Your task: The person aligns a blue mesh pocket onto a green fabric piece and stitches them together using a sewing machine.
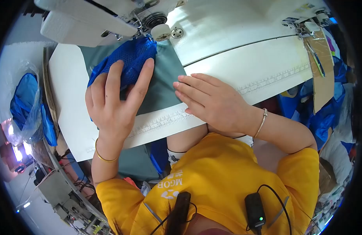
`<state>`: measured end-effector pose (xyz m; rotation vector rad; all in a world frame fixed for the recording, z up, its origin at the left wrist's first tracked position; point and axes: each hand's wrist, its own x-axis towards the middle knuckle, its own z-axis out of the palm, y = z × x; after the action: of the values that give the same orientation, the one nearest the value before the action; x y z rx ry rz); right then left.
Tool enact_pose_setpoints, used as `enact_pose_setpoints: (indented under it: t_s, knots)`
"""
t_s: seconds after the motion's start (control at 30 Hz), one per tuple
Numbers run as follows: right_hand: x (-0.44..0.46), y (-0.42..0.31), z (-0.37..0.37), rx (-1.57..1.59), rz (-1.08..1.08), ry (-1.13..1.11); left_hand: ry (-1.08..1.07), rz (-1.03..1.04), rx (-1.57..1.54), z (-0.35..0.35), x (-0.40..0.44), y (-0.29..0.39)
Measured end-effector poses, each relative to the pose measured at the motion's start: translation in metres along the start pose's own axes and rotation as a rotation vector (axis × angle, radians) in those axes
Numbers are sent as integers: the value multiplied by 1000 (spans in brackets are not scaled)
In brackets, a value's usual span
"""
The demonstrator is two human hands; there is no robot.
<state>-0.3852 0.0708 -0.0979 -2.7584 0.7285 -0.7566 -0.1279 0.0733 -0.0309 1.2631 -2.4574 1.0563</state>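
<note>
Blue mesh fabric (128, 58) lies bunched under the head of a white sewing machine (91, 21), its far end by the needle area. Beneath it spreads a flat grey-green cloth (165, 78). My left hand (114, 96) rests on the mesh with fingers spread and the thumb apart; part of the mesh is hidden under the palm. To the right, my right hand (216, 100) is stretched out flat, fingertips at the right edge of the grey-green cloth. Neither hand grips anything that I can see.
The white machine table (263, 66) has a ruler scale (161, 119) printed along its near edge. Cardboard with pens (316, 58) hangs at the right end. A plastic bag with blue fabric (26, 96) is at the left. More blue material (326, 117) lies at the right.
</note>
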Motion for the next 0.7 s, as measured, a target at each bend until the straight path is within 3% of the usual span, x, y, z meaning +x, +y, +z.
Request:
enact_pose_setpoints:
  t_s: [0.27,0.5,0.63,0.7]
  knots:
    - [0,2,0,33,11,8,198,44,-144,15,0,-4]
    - [0,3,1,27,0,-16,149,55,-302,17,-9,0]
    - [0,3,2,28,2,-26,216,-125,-335,20,-10,10]
    - [0,2,1,22,-4,-28,115,-127,-354,13,-16,11]
